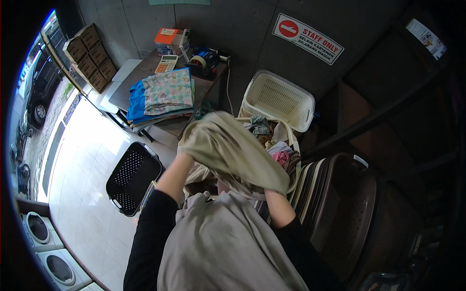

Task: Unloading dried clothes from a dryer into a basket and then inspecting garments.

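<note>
A khaki-beige cloth garment (233,149) is spread between my two forearms and looks slightly blurred. Both of my hands are hidden under or inside it, my left at its left end and my right at its lower right end, so their fingers cannot be seen. Beneath the cloth stands a cream laundry basket (295,140) full of crumpled clothes, among them a pink piece (280,157) and a grey-green patterned piece (260,125). More beige fabric lies in the basket under the garment.
Behind it stands an empty cream basket (311,109). Folded cloths (169,92), a calculator (166,64) and a tape dispenser (204,62) lie on a dark table (122,95). A black basket (135,178) is at left, stacked baskets (336,203) at right. Front-loading machines (60,267) stand lower left.
</note>
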`<state>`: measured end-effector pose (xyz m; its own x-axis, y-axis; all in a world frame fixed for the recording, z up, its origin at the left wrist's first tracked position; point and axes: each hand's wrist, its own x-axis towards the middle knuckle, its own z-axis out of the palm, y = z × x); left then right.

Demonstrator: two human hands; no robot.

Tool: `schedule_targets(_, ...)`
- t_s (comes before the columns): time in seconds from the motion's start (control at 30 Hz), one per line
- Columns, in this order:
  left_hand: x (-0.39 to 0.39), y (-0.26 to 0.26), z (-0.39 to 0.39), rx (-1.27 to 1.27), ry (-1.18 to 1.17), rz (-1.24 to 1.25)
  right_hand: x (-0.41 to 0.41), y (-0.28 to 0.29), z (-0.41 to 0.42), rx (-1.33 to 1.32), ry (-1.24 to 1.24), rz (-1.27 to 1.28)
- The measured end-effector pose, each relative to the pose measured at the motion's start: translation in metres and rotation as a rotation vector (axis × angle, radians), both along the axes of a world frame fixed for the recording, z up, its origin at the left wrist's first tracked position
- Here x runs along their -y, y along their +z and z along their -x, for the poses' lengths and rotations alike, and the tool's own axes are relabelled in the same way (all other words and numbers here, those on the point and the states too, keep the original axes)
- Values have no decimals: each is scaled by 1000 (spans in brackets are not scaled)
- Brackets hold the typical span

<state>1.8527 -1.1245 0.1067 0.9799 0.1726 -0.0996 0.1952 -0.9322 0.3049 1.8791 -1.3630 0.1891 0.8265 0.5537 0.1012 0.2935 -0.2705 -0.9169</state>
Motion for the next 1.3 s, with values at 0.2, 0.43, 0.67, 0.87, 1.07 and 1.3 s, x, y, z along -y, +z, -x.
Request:
schedule_targets(0.2,-84,-9,11,30,198,-89,123,-16,55,-30,33,2)
schedule_targets(0.43,-72,-34,47,37,354,-212,167,32,-82,-11,-620,-389)
schedule_targets(0.67,54,-39,18,754,132,-100,-9,-15,-4,482,63,315)
schedule_targets(0.87,55,23,14,222,168,-55,-31,-32,13,309,147,-38)
schedule_targets(1.07,20,-7,57,199,327,203,6,56,21,-169,816,2)
schedule_targets(1.3,63,-45,41,693,43,531,7,-29,-22,-163,92,-56)
